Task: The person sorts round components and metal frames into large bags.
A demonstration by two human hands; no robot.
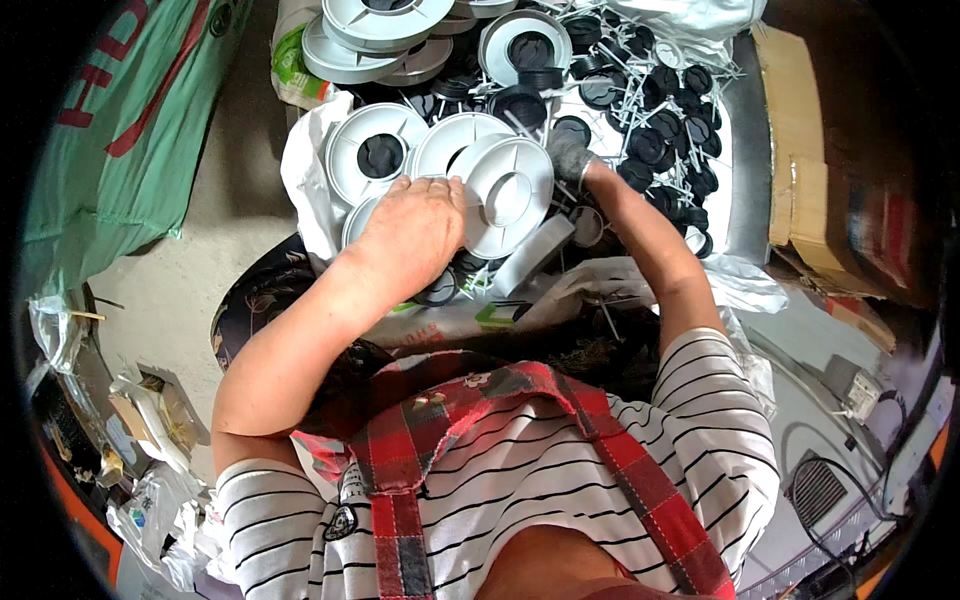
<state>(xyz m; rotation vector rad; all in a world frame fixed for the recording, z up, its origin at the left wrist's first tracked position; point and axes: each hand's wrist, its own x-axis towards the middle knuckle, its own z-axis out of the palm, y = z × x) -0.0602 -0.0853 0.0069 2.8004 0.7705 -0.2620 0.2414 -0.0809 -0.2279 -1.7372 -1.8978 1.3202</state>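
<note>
Grey disc (530,180), tilted, with a round hole at its centre, sits between the two hands, overlapping another disc behind it. The tips of the left hand (415,225) are hard to make out where they meet the pale rims; farther right, the disc's edge and nearby parts hide the fingers of the right hand (573,160), which wears a dark grey covering.

The left fingers lie close together, bent at the disc's left rim; whether they grip it I cannot tell. The right hand is just beside the disc's right edge, its finger state unseen.

At far left hangs a green cloth (150,120), cut off by the dark rim, above a bare floor (165,290). Then come white plastic (312,165), heaped black caps (647,146) on a white surface (728,170), and brown cardboard (800,140).
</note>
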